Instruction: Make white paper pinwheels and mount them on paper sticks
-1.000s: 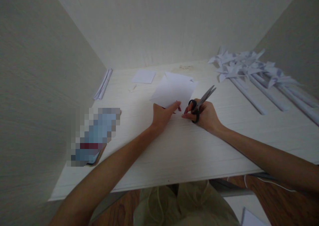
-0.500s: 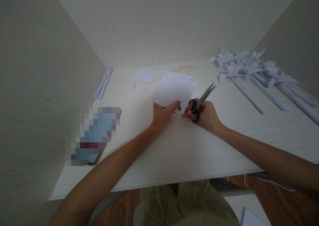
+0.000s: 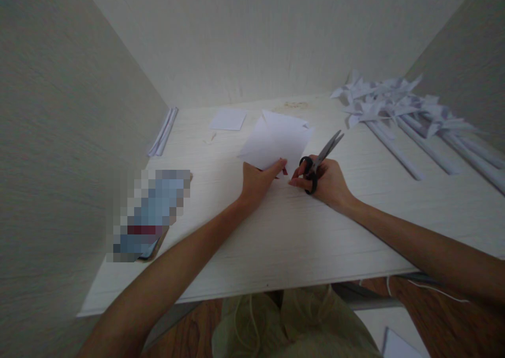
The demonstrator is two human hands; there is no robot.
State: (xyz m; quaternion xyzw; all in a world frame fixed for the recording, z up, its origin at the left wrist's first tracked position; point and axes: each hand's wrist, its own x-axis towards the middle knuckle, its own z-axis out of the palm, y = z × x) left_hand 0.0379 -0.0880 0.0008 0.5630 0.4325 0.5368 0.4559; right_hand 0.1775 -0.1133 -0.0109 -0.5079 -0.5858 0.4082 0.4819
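A square sheet of white paper (image 3: 276,137) with cut slits at its corners is held at its near edge by my left hand (image 3: 260,182), thumb on top and fingers underneath. Something small and red shows beside the thumb; I cannot make out what it is. My right hand (image 3: 325,184) has black-handled scissors (image 3: 325,150) looped on its fingers, blades pointing away to the upper right and nearly closed. The thumb and fingertip of that hand pinch at the paper's near corner.
Several white paper pinwheels (image 3: 371,111) with rolled paper sticks lie at the right. A smaller paper square (image 3: 229,119) lies at the back, near rolled paper sticks (image 3: 163,132) by the left wall. A blurred phone (image 3: 158,211) rests at the left on the white table (image 3: 276,253).
Hardly anything differs. Both hands, the paper and the scissors keep the same pose, with only a very slight shift of the view.
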